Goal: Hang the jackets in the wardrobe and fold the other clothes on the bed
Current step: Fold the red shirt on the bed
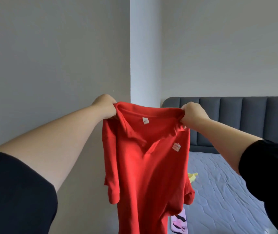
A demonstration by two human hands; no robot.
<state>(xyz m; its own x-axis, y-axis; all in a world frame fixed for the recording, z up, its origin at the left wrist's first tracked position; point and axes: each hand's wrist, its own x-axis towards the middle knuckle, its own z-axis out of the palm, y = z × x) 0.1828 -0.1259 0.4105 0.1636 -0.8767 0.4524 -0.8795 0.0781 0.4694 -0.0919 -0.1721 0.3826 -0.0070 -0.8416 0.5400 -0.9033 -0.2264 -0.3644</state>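
Note:
A red polo shirt point(145, 174) hangs in the air in front of me, its collar and white neck label facing me. My left hand point(105, 105) grips the shirt's left shoulder by the collar. My right hand point(193, 114) grips the right shoulder. Both arms are stretched forward at about the same height. The shirt's lower hem runs out of the bottom of the frame. Behind it lies the bed point(227, 191) with a grey quilted cover.
A dark grey padded headboard point(236, 119) stands against the back wall. A yellow garment point(192, 176) lies on the bed, partly hidden by the shirt. A pink patterned item point(178, 224) lies near the bed's left edge. A grey wall point(50, 65) fills the left side.

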